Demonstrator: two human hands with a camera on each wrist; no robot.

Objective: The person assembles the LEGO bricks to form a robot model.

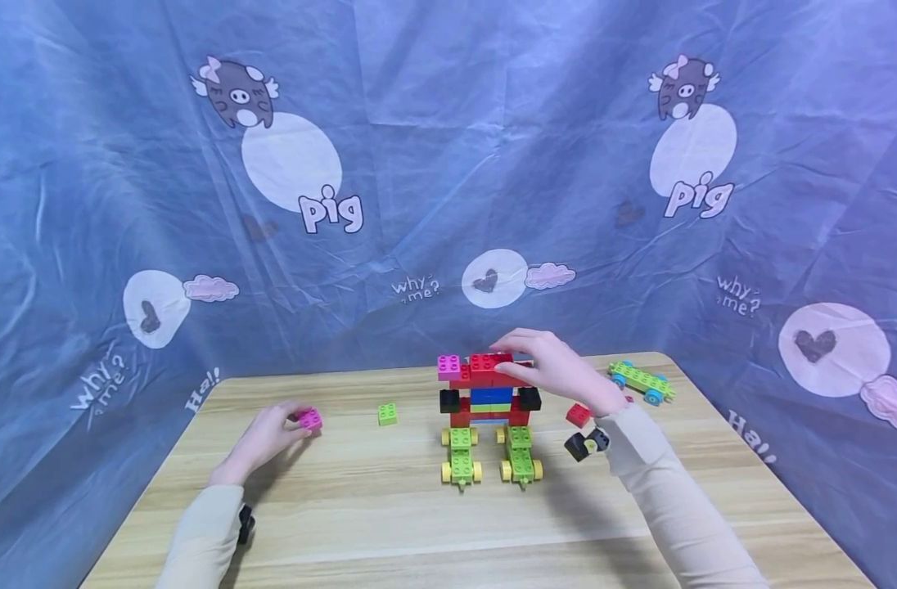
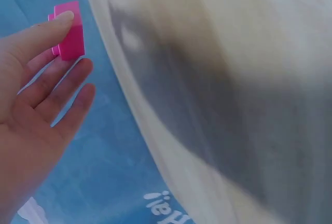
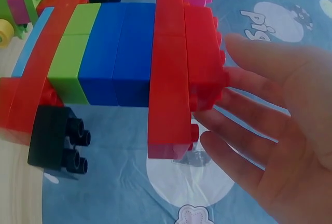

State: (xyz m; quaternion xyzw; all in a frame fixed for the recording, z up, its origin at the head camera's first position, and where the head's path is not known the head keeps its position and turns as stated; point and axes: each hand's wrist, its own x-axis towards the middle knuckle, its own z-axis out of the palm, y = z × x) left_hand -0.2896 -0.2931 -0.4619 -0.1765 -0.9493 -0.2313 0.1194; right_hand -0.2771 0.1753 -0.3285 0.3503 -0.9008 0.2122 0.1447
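Note:
My left hand (image 1: 264, 442) pinches a pink toy brick (image 2: 73, 40) between thumb and fingers, just above the table at left. My right hand (image 1: 559, 372) is at the top right of a standing block figure, its fingers extended beside the top red brick (image 3: 203, 53); light contact is hard to tell. The figure has a blue middle (image 3: 122, 53), a black brick (image 1: 450, 401) at each side, and two green wheeled bases (image 1: 461, 466) with yellow wheels. Another pink brick (image 1: 448, 366) sits at its top left.
A green brick (image 1: 387, 415) lies between the left hand and the figure. Right of the figure are a red brick (image 1: 578, 415), a black piece (image 1: 577, 447) near the right wrist, and a green wheeled base (image 1: 642, 379) with blue wheels. A blue printed cloth (image 1: 419, 164) hangs behind the table.

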